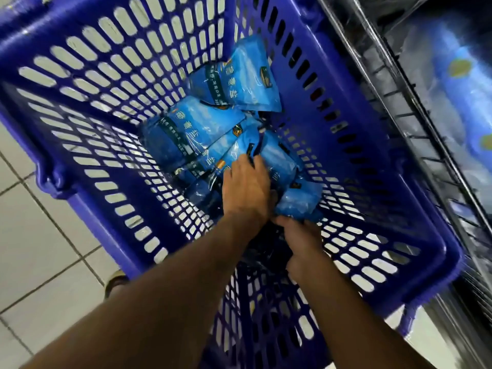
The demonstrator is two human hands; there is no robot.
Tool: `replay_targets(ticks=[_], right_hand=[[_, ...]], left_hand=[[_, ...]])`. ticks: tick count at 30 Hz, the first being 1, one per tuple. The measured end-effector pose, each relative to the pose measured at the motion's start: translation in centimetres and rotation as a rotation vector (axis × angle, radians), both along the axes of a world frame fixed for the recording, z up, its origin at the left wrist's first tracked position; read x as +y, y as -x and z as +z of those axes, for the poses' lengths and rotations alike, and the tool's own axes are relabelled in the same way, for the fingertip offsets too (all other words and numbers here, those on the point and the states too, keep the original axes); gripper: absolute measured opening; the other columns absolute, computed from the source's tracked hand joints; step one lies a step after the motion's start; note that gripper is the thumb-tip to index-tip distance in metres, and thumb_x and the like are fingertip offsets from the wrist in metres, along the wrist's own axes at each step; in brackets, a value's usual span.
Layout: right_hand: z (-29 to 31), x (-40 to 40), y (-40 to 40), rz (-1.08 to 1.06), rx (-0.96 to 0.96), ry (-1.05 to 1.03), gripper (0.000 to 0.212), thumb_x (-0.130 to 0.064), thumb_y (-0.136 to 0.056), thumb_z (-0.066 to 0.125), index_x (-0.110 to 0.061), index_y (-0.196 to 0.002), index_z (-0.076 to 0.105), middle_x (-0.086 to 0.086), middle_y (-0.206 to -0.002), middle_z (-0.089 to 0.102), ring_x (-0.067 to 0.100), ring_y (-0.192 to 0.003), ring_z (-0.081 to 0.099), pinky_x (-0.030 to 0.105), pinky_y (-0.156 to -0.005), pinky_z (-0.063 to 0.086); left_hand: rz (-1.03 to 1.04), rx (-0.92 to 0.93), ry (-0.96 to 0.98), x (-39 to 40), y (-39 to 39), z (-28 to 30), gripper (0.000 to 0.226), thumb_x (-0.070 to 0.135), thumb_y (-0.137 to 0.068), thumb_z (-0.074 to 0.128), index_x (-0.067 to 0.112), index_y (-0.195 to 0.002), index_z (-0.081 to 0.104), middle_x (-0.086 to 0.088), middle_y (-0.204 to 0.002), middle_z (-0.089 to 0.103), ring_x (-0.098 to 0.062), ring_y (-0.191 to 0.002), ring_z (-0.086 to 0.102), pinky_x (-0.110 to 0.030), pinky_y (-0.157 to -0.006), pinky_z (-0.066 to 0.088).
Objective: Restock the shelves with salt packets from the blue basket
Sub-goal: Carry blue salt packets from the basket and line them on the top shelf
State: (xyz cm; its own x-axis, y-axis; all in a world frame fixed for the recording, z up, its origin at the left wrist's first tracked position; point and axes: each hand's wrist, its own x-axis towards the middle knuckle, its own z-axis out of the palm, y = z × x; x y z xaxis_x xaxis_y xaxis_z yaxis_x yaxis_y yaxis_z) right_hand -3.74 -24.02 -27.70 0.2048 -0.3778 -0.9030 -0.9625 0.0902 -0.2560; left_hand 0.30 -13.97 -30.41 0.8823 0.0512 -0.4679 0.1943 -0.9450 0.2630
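Both my arms reach down into the blue basket (pixel 80 107), which stands on the floor. Several blue salt packets (pixel 202 134) lie in a heap on its bottom, and one packet (pixel 247 81) leans against the far wall. My left hand (pixel 246 190) lies on top of the heap, its fingers curled down over a packet (pixel 274 158). My right hand (pixel 300 241) is lower and closer to me, its fingers curled at the edge of another packet (pixel 298 201). The fingertips of both hands are hidden.
A wire shelf (pixel 415 102) runs along the right side of the basket, with blue packets (pixel 458 83) stocked behind its rail, blurred. White floor tiles (pixel 32 235) lie to the left. A sandalled foot (pixel 114 282) shows beside the basket's near corner.
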Motion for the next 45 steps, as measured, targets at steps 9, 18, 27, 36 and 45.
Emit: replay_targets(ticks=[9, 18, 27, 36, 45], right_hand=[[1.5, -1.1, 1.4, -0.046, -0.026, 0.045, 0.051, -0.008, -0.076, 0.083, -0.016, -0.124, 0.067, 0.008, -0.117, 0.071, 0.031, -0.109, 0.066, 0.051, -0.098, 0.054], [4.3, -1.4, 2.1, -0.068, -0.068, 0.079, 0.05, -0.008, -0.079, 0.081, -0.018, -0.126, 0.066, 0.007, -0.12, 0.069, 0.032, -0.111, 0.064, 0.053, -0.099, 0.052], [9.0, -1.8, 3.3, -0.007, -0.217, 0.152, 0.052, -0.015, -0.072, 0.086, -0.024, -0.12, 0.067, 0.001, -0.113, 0.07, 0.027, -0.102, 0.068, 0.048, -0.092, 0.056], [24.6, 1.3, 2.2, -0.041, -0.35, -0.156, 0.058, -0.025, -0.065, 0.085, -0.033, -0.12, 0.068, 0.003, -0.115, 0.075, 0.032, -0.111, 0.069, 0.059, -0.092, 0.055], [47.8, 6.4, 1.8, 0.111, -0.473, -0.327, 0.053, -0.018, -0.067, 0.073, -0.01, -0.12, 0.068, 0.015, -0.115, 0.075, 0.042, -0.117, 0.064, 0.063, -0.105, 0.045]], left_hand=[[-0.017, 0.296, -0.01, -1.6, -6.2, -1.5, 0.09, 0.048, -0.086, 0.072, -0.002, -0.146, 0.028, -0.016, -0.14, 0.05, -0.033, -0.129, 0.052, -0.041, -0.101, 0.045], [0.012, 0.41, 0.028, -1.4, -5.8, 0.1, 0.078, 0.034, -0.088, 0.069, 0.006, -0.149, 0.031, -0.01, -0.135, 0.058, -0.029, -0.128, 0.055, -0.048, -0.119, 0.026], [0.295, 0.5, 0.342, -1.0, -0.1, 1.1, 0.045, 0.035, -0.092, 0.06, 0.013, -0.131, 0.057, -0.015, -0.132, 0.063, -0.034, -0.122, 0.06, -0.042, -0.104, 0.048], [0.723, 0.474, 1.093, 8.7, 0.8, 20.5, 0.041, -0.02, -0.077, 0.07, 0.0, -0.113, 0.068, -0.005, -0.099, 0.076, -0.015, -0.089, 0.069, -0.022, -0.076, 0.058], [0.897, 0.178, 1.142, 18.4, 6.0, 48.3, 0.038, 0.023, -0.069, 0.085, 0.016, -0.105, 0.075, -0.005, -0.108, 0.077, -0.02, -0.097, 0.074, -0.029, -0.081, 0.061]])
